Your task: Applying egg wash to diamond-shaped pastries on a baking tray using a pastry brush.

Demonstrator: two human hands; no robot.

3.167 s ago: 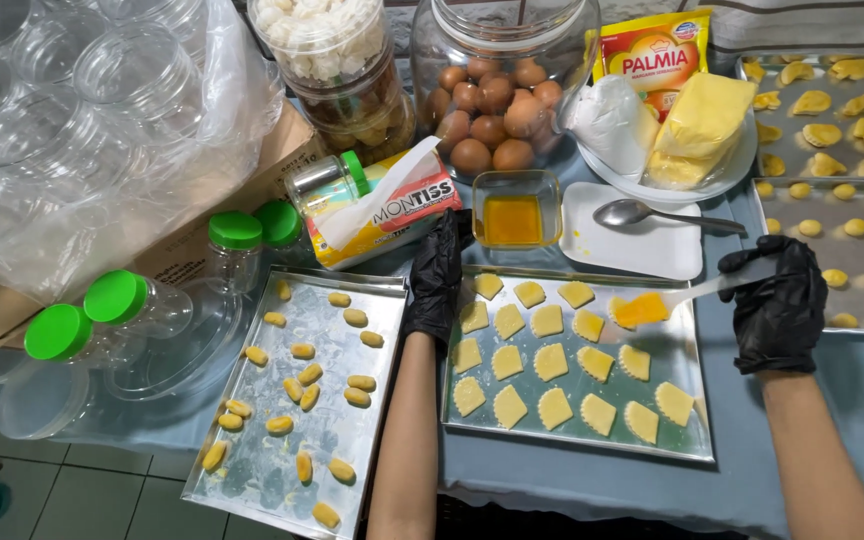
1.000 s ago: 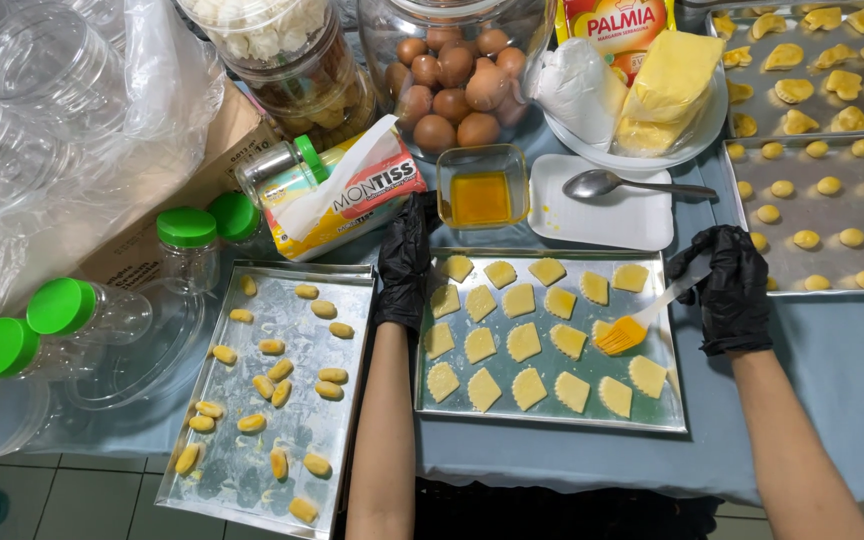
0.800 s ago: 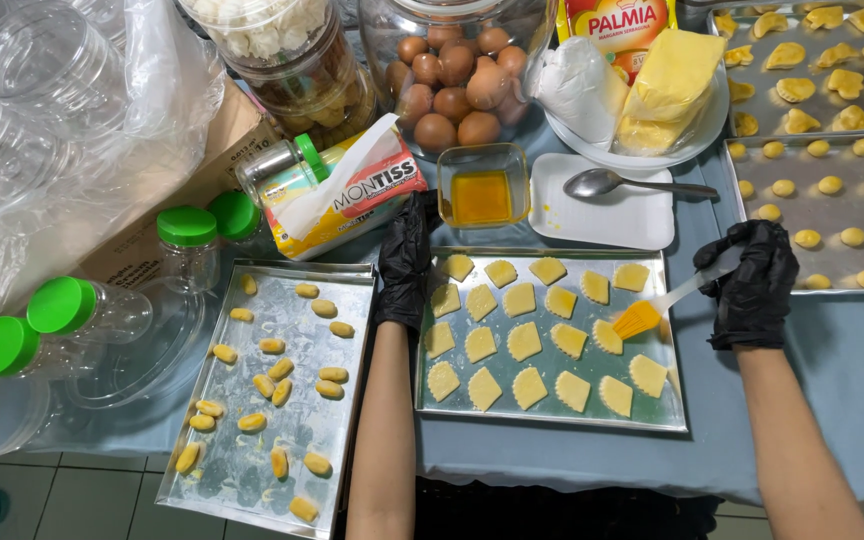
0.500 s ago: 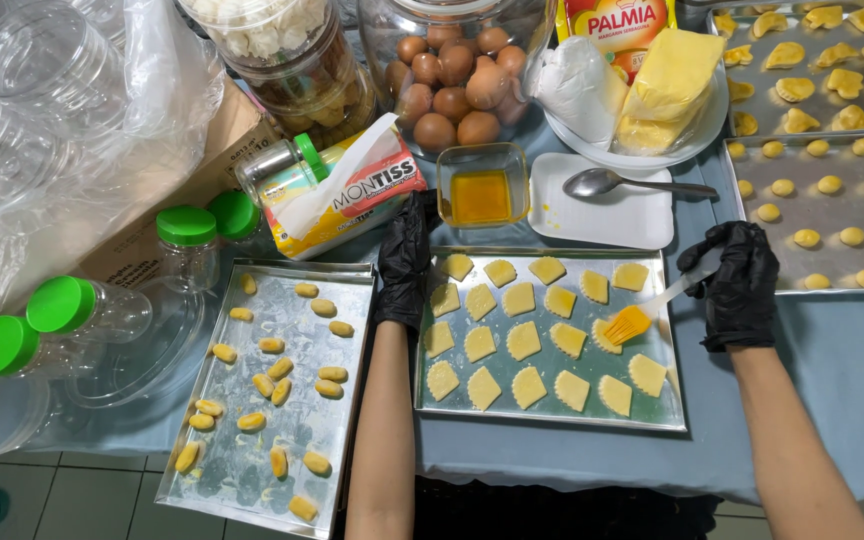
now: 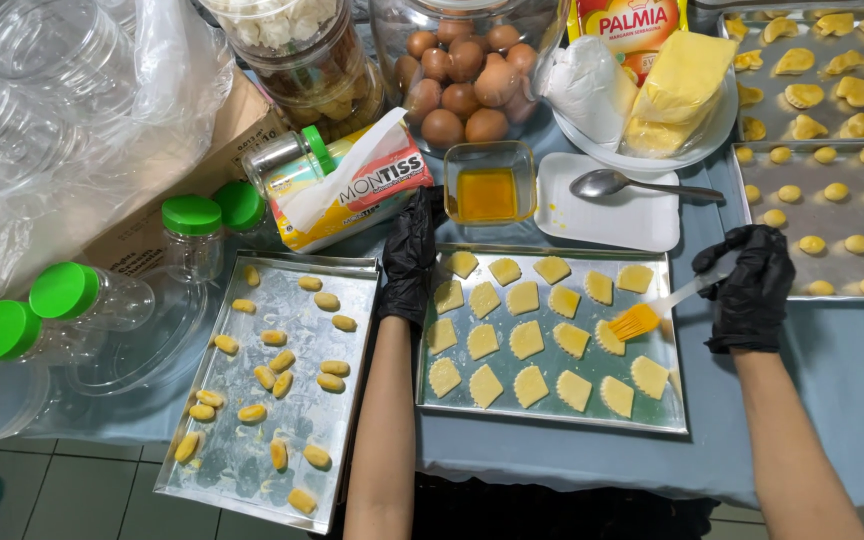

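The right hand (image 5: 749,287) has a closed grip on a pastry brush (image 5: 652,312), bristles touching a cookie (image 5: 609,338) left of it.

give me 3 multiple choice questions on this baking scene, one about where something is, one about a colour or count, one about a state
1. Where is the small glass dish of yellow liquid?
A. On the floor
B. Just beyond the far edge of the middle tray
C. Inside the egg jar

2. What colour are the lids of the plastic jars at the left?
A. Green
B. Red
C. White

3. What is the right hand doing?
A. Resting empty on the cloth
B. Holding the spoon
C. Holding a brush with its bristles on a dough piece

Answers:
1. B, the dish stands right behind that tray, beside the white plate.
2. A, every jar lid seen there is bright green.
3. C, the gloved fingers grip the handle and the orange bristles touch a piece, while the left hand rests on the tray's corner.
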